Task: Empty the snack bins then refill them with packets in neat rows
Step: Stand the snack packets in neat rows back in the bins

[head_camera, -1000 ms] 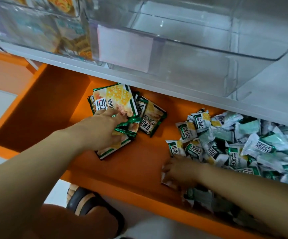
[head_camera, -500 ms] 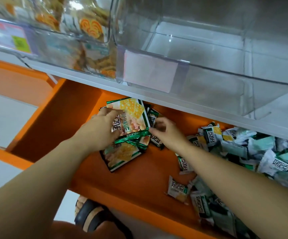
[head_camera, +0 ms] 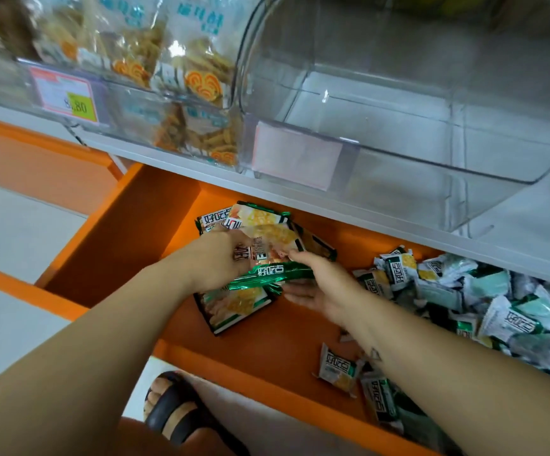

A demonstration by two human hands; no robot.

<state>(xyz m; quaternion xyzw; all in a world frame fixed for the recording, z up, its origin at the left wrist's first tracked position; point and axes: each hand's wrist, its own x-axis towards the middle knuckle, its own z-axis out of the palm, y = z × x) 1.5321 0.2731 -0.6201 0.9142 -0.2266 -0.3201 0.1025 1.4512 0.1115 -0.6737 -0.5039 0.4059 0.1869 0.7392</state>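
A stack of green-edged snack packets (head_camera: pixel 260 245) lies at the left of the orange drawer (head_camera: pixel 128 232). My left hand (head_camera: pixel 214 261) grips the stack from the left side. My right hand (head_camera: pixel 319 284) meets it from the right, fingers curled on the stack's right edge and palm under it. A pile of small loose packets (head_camera: pixel 484 301) fills the drawer's right side. Above, a clear bin (head_camera: pixel 415 103) on the white shelf holds no packets.
A second clear bin (head_camera: pixel 155 103) at upper left holds bags of orange spiral biscuits, with a price label (head_camera: pixel 66 95) on its front. The white shelf edge (head_camera: pixel 365 222) overhangs the drawer. A sandalled foot (head_camera: pixel 174 406) stands on the floor below.
My right hand left the loose pile and came across to the stack's right side. My left hand stayed on the stack, which has been gathered and lifted a little. The view tilted upward.
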